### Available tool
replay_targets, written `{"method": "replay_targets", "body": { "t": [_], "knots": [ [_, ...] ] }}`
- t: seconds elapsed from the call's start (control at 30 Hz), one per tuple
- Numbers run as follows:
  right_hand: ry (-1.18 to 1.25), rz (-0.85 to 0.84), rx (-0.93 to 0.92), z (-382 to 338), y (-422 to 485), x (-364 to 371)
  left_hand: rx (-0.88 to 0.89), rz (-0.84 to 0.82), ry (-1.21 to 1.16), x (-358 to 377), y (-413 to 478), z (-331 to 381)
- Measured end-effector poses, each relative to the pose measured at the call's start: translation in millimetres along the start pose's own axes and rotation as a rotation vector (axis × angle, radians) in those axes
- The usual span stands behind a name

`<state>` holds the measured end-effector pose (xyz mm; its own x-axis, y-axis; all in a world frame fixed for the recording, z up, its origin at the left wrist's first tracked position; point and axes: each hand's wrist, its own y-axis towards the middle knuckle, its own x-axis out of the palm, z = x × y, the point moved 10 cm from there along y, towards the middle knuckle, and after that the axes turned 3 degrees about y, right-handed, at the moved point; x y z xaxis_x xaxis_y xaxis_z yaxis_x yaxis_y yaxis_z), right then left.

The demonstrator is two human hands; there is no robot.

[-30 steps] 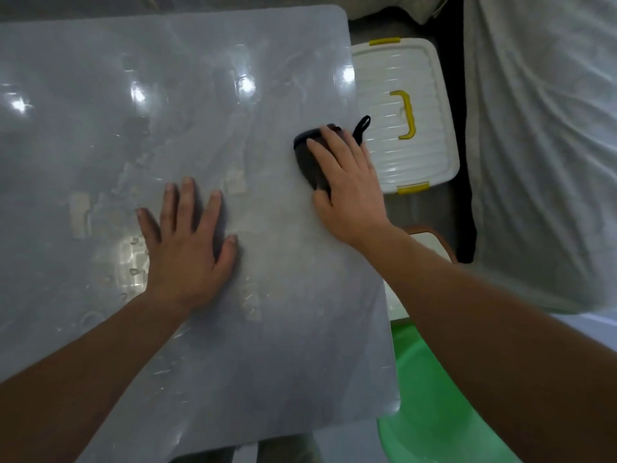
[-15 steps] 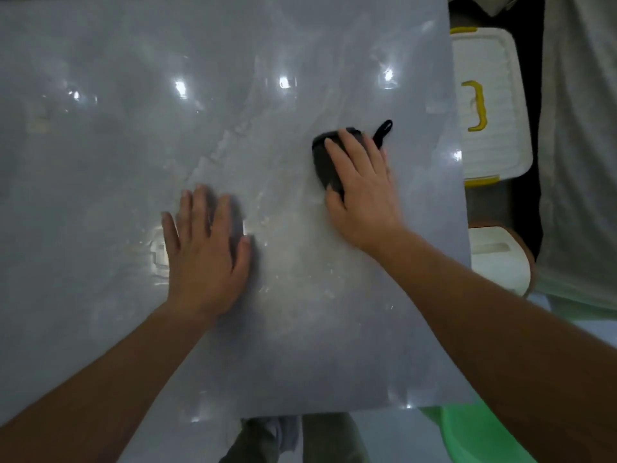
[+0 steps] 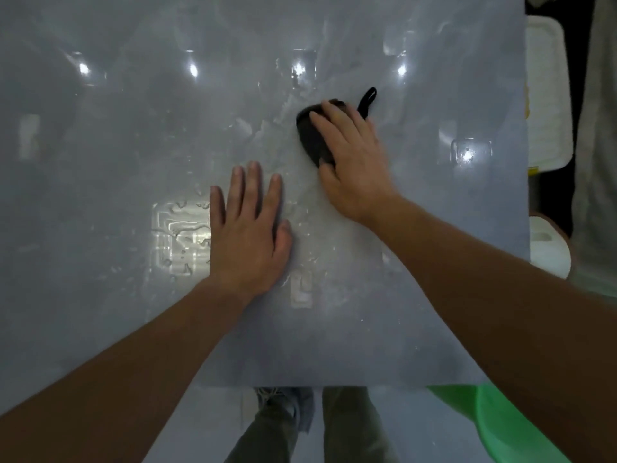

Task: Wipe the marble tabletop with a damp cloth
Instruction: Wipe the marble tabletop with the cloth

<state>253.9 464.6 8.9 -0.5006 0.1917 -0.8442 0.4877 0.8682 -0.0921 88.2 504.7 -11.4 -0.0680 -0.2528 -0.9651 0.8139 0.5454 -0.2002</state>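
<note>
Right hand slid cloth leftward, nearer left hand.

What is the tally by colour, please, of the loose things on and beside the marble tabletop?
Black: 1, the cloth
White: 2, the ribbed box and the small container
Green: 1, the basin
Total: 4
</note>
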Motion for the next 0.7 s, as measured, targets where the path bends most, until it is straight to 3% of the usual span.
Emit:
{"method": "replay_targets", "body": {
  "t": [0.2, 0.3, 0.4, 0.5, 0.7],
  "knots": [
    [-0.074, -0.171, -0.234, -13.6, -119.5, 16.7, 0.007, -0.031, -0.037, 1.6, -0.7, -2.0],
    [-0.073, -0.148, -0.189, 6.2, -102.1, 5.9, 0.011, -0.023, -0.051, -0.3, -0.2, -2.6],
    [-0.033, 0.025, -0.017, 19.4, -38.4, -11.8, 0.012, -0.003, -0.065, -1.2, -0.2, -5.1],
    [-0.013, 0.089, 0.085, 17.2, -16.6, -9.9, 0.025, 0.021, -0.084, -1.1, -2.6, -7.8],
    [-0.042, -0.085, -0.087, -15.8, -157.9, 22.2, 0.039, 0.007, -0.046, 1.8, -4.1, -5.7]
  ]
}}
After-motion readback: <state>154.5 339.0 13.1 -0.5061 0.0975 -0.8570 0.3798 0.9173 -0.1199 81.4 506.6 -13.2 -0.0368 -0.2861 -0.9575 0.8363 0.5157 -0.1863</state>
